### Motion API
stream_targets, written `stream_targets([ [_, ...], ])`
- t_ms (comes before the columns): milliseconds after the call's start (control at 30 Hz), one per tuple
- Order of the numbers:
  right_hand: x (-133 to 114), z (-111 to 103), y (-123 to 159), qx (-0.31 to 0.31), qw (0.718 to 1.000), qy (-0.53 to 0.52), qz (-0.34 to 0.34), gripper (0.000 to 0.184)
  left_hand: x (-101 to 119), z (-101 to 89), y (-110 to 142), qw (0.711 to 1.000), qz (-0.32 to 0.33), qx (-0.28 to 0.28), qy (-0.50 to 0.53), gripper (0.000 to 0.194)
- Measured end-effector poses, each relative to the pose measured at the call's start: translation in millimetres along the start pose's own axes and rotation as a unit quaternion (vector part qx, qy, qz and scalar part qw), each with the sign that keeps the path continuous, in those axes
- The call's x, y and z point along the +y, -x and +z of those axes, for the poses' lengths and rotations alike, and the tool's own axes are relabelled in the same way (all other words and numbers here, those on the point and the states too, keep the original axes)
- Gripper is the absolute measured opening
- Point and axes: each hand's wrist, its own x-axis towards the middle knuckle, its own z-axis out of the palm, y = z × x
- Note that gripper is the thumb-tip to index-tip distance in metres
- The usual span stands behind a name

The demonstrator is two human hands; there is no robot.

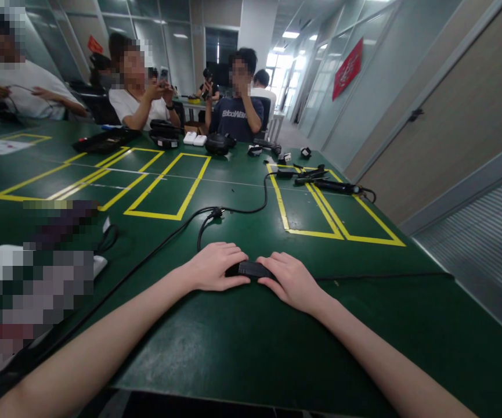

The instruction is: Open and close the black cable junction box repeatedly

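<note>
On the green table a black power adapter [253, 269] lies between my two hands, its middle showing. My left hand [216, 267] grips its left end, fingers over the top and thumb along the near side. The right end is held the same way by my right hand [289, 280]. A thin black cord [390, 276] runs from beside my right hand to the table's right edge. Beyond my left hand rests a black plug [216, 213], with a short cord curving down toward that hand. What lies under my fingers is hidden.
Yellow tape rectangles [180, 217] mark the table. A long black cable [155, 248] crosses it toward a black wand-shaped device [335, 186] at the right. Black cases [218, 144] and white boxes [195, 139] line the far side, where several people sit. Blurred items lie at left.
</note>
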Motion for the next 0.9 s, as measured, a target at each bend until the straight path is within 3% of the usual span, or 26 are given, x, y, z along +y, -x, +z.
stream_targets([
  [300, 3, -2, 1, 0.035, 0.997, -0.055, -0.039, 0.035, 4, 4.5, 1, 0.999, -0.026, 0.019, 0.032, 0.04],
  [367, 2, -1, 3, 0.047, 0.997, -0.035, -0.042, 0.036, 7, 1.4, -1, 0.994, -0.072, 0.014, 0.077, 0.048],
  [467, 1, 0, 4, 0.068, 0.996, -0.006, -0.057, 0.037, 11, -3.8, -4, 0.973, -0.165, -0.047, 0.154, 0.055],
  [533, 2, 1, 4, 0.075, 0.995, -0.004, -0.066, 0.037, 11, -5.4, -5, 0.961, -0.183, -0.068, 0.193, 0.053],
  [700, 5, 1, 3, 0.039, 0.998, -0.05, -0.029, 0.051, 8, 2.3, -3, 0.979, -0.14, -0.011, 0.149, 0.034],
  [900, 6, 2, 3, 0.04, 0.996, -0.074, -0.01, 0.032, 4, 7.8, 0, 0.995, -0.081, 0.003, 0.06, 0.034],
])
